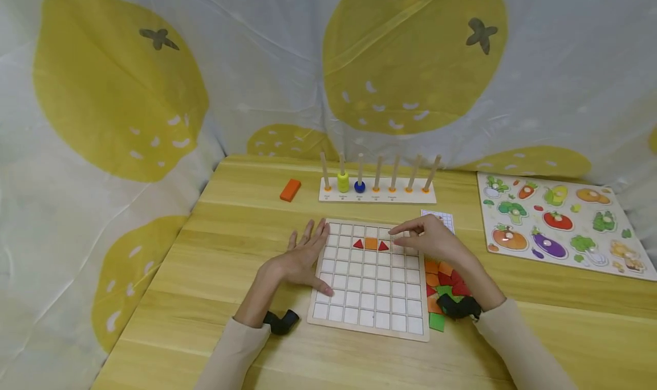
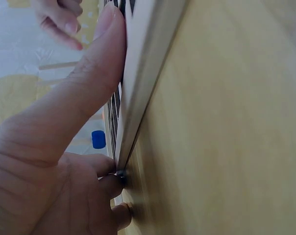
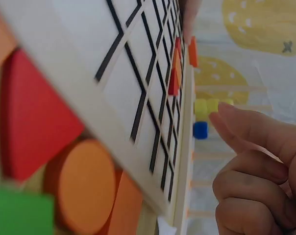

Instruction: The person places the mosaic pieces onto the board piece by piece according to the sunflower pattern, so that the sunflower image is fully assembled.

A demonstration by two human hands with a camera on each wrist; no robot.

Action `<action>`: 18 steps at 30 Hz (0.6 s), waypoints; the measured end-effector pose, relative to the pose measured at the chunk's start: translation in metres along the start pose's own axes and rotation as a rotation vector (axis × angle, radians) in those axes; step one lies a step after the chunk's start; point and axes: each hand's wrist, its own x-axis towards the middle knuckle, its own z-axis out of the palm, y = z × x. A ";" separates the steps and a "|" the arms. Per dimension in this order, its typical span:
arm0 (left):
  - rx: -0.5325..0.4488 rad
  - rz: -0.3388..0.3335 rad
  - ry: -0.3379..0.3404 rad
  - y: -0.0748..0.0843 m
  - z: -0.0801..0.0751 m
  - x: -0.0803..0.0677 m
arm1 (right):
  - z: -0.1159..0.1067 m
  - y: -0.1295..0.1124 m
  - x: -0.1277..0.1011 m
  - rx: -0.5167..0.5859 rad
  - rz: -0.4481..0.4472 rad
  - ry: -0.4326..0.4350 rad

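Note:
A wooden grid board (image 1: 368, 286) with white squares lies in front of me. Near its top row, an orange square (image 1: 371, 243) sits between two red triangles, one left (image 1: 358, 244) and one right (image 1: 383, 246). My left hand (image 1: 295, 264) steadies the board's left edge, thumb (image 2: 101, 54) on top and the other fingers spread along the side. Over the upper right of the grid hovers my right hand (image 1: 433, 243); its thumb and index finger are apart with nothing visible between them, the other fingers bent in the right wrist view.
Right of the board lies a pile of red, orange and green pieces (image 1: 444, 276), partly under my right forearm. A small gridded card (image 1: 445, 222) is behind that hand. Farther back stand a peg rack (image 1: 377, 198) and an orange block (image 1: 290, 190). A vegetable puzzle (image 1: 490, 222) lies at right.

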 end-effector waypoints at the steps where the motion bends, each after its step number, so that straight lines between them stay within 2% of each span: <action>1: -0.005 0.002 0.002 0.000 0.000 0.000 | -0.004 0.006 -0.005 -0.002 0.004 0.012; 7: -0.008 0.000 0.010 0.001 -0.002 -0.001 | -0.020 0.036 -0.028 0.007 0.043 0.040; 18: -0.008 0.010 0.013 0.002 0.000 -0.001 | -0.039 0.062 -0.060 -0.013 0.103 0.017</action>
